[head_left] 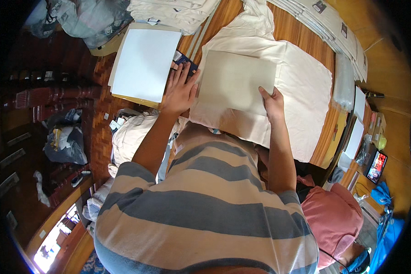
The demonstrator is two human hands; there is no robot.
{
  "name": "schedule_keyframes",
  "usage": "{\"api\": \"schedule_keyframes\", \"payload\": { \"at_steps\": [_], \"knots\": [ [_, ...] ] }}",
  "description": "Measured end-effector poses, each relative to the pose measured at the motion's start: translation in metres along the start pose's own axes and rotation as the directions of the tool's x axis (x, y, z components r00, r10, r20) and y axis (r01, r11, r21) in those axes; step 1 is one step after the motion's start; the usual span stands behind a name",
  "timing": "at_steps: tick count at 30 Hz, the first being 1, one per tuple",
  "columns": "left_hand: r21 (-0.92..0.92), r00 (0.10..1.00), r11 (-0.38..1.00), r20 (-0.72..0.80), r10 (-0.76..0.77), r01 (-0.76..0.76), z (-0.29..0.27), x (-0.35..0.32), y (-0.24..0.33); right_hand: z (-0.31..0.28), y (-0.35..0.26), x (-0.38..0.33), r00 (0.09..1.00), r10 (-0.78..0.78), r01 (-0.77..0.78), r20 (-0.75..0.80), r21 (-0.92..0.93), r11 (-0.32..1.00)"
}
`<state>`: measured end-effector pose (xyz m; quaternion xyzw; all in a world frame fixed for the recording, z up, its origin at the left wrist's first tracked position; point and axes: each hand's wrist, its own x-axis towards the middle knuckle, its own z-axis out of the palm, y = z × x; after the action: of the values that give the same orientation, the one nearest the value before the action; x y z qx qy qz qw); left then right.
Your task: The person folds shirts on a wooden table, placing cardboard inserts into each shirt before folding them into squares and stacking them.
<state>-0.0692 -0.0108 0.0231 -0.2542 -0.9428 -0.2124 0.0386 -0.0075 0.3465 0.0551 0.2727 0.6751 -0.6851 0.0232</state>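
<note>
A cream garment (306, 73) lies spread on the wooden table, a sleeve-like part reaching toward the far side. On top of it rests a flat, grey-beige rectangular board (237, 82). My right hand (273, 104) grips the board's right edge, thumb on top and the other fingers mostly hidden beneath. To the left of the board, my left hand (180, 91) is open, palm down with fingers stretched out. Its fingertips are beside a small dark blue flat item (186, 63), partly covered by the hand. A stack of white sheets (146, 64) lies just left of that hand.
Folded cream garments are stacked at the far left (176, 11) and far right (326, 25). Clear plastic bags (344, 82) lie along the right edge of the table (290, 23). More cream cloth (134, 137) is heaped at lower left. A person in a pink top (331, 217) is at lower right.
</note>
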Motion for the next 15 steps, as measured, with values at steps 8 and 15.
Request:
{"api": "schedule_keyframes", "payload": {
  "at_steps": [8,15],
  "knots": [
    [-0.050,1.000,0.999,-0.018,0.002,-0.003,0.001,-0.002,-0.006,0.027,-0.012,-0.012,0.993,0.084,-0.092,-0.087,-0.093,0.991],
    [-0.081,0.999,0.996,-0.033,0.026,-0.029,-0.001,-0.003,-0.007,0.030,0.001,-0.005,0.988,0.120,-0.120,-0.095,0.007,0.993]
  ]
}}
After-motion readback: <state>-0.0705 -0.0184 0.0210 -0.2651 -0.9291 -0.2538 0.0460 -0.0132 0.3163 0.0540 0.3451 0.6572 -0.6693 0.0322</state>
